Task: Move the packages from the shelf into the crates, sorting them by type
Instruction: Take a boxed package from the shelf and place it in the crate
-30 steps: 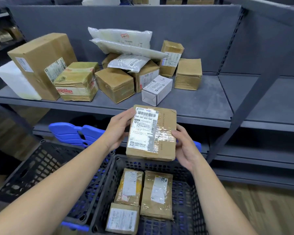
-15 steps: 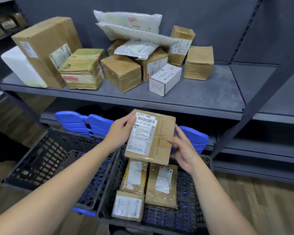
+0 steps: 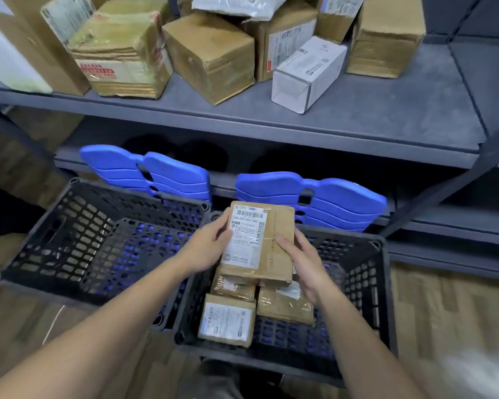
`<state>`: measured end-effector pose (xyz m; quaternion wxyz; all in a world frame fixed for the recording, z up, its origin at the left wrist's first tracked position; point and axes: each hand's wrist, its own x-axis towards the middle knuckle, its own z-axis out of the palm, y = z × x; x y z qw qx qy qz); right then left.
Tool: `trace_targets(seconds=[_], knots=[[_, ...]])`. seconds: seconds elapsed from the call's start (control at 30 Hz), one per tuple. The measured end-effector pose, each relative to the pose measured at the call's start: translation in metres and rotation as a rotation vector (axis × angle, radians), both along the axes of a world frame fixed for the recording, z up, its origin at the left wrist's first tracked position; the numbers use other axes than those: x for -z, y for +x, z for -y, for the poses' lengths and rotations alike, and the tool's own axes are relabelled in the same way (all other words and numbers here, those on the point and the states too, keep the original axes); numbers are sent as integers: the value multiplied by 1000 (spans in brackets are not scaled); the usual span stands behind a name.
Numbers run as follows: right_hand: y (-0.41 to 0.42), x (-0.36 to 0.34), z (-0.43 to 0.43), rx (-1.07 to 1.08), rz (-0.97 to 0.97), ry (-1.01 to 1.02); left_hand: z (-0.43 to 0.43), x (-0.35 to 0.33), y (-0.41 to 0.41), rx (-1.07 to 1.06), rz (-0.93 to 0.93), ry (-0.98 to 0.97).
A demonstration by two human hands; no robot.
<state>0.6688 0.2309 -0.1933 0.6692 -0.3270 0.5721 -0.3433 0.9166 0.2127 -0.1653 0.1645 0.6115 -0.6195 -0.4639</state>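
Parcel (image 3: 260,240) centre frame, gripped at sides by left hand (image 3: 205,249) and right hand (image 3: 303,263) | above right crate (image 3: 382,298), three packets (image 3: 226,322) beneath | left crate (image 3: 78,214) beside | boxes (image 3: 213,56) crowd shelf (image 3: 386,116), top

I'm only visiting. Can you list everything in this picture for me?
shelf: one, grey, across the top
cardboard boxes: at least six, brown, on the shelf
small box: one, white, shelf front
plastic mailer: one, white, atop the boxes
white block: one, shelf's far left
left crate: one, black, below the shelf
right crate: one, black, beside it
blue panels: two stacks, behind the crates
flat parcels: three, brown, inside right crate
held parcel: one, brown, white label, over right crate
left hand: grips its left edge
right hand: grips its right edge
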Motion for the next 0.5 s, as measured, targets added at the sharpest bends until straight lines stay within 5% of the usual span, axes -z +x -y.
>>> trace_targets(seconds=[0.17, 0.5], knots=[[21, 50, -12, 11, -14, 95, -6, 48, 8, 112, 28, 223], [65, 115, -8, 88, -39, 225, -1, 108, 6, 210, 330, 311]])
